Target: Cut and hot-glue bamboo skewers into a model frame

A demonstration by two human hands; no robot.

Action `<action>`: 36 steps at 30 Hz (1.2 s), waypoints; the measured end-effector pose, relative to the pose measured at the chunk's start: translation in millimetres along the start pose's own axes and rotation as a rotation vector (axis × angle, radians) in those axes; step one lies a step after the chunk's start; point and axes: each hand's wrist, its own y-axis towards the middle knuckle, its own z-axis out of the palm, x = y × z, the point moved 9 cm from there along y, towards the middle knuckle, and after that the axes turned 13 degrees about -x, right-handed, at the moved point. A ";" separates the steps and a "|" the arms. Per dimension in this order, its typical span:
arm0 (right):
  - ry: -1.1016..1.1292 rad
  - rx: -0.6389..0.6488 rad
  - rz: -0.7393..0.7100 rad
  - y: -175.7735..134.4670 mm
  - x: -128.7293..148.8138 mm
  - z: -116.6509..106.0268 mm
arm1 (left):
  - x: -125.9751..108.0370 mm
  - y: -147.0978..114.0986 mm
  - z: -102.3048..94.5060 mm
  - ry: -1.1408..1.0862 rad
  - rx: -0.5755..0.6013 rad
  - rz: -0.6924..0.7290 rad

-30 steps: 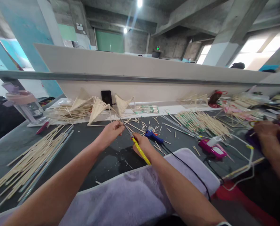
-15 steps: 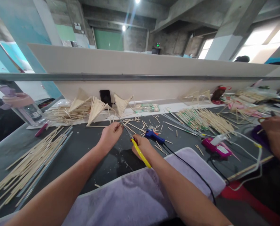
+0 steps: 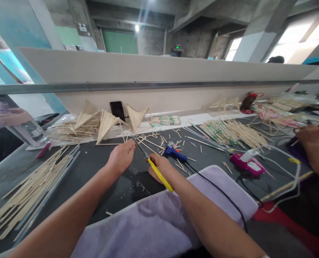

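Observation:
My right hand [image 3: 159, 166] is closed round a pair of scissors [image 3: 160, 175] with a yellow handle, their metal blades pointing away and to the left. My left hand [image 3: 122, 154] is closed in a pinch beside the blade tips; whatever is between its fingers is hidden. Just beyond the hands stands a lattice model of thin wooden sticks [image 3: 106, 125], with a second fan-like stick piece [image 3: 137, 117] to its right. A blue glue gun [image 3: 175, 153] lies to the right of my right hand, among short cut sticks [image 3: 178, 145].
Long sticks [image 3: 32, 182] lie at the left, near a bottle [image 3: 17, 118]. A phone [image 3: 117, 109] leans at the back. A lilac cloth [image 3: 138, 222] covers the front edge. On the right are a pink power strip [image 3: 247, 164], bundled sticks [image 3: 234, 132] and another person's hand [image 3: 313, 139].
The view has shifted slightly, so most things sit a little further left and higher. Both hands keep nearly the same pose, and the scissors stay in my right hand.

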 end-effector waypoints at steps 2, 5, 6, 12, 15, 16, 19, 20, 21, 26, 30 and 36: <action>0.014 0.007 -0.001 -0.6 1.0 0.7 | 1.2 2.1 -3.3 -0.092 0.015 -0.035; 0.022 0.014 0.013 -0.9 0.7 1.4 | 5.4 4.0 -4.0 -0.241 0.048 -0.119; 0.026 0.012 0.013 -0.9 0.9 1.4 | 7.2 4.4 -2.9 -0.289 0.059 -0.143; 0.047 -0.002 -0.002 -1.3 2.9 1.0 | 18.8 3.4 9.0 -0.584 0.127 -0.282; 0.040 -0.025 -0.005 -1.8 4.2 -0.7 | 24.6 -3.5 20.4 -0.738 0.243 -0.459; 0.041 -0.030 -0.006 -2.1 4.3 -0.8 | 25.5 -6.2 23.5 -0.783 0.286 -0.514; 0.039 -0.019 -0.027 -3.4 4.6 2.0 | 26.7 -11.6 28.9 -0.879 0.385 -0.610; 0.032 -0.018 -0.042 -3.8 4.7 3.0 | 26.8 -12.3 29.8 -0.902 0.412 -0.618; 0.018 -0.023 -0.054 -4.0 4.2 3.6 | 26.8 -12.6 30.5 -0.923 0.433 -0.619; -0.047 -0.048 -0.086 -4.9 1.4 6.6 | 29.4 -13.9 33.9 -0.993 0.511 -0.634; -0.048 -0.051 -0.106 -5.6 3.4 7.7 | 28.0 -16.7 36.4 -1.016 0.563 -0.651; -0.013 -0.062 -0.063 -2.6 2.5 5.5 | 26.4 -8.5 26.9 -0.930 0.325 -0.574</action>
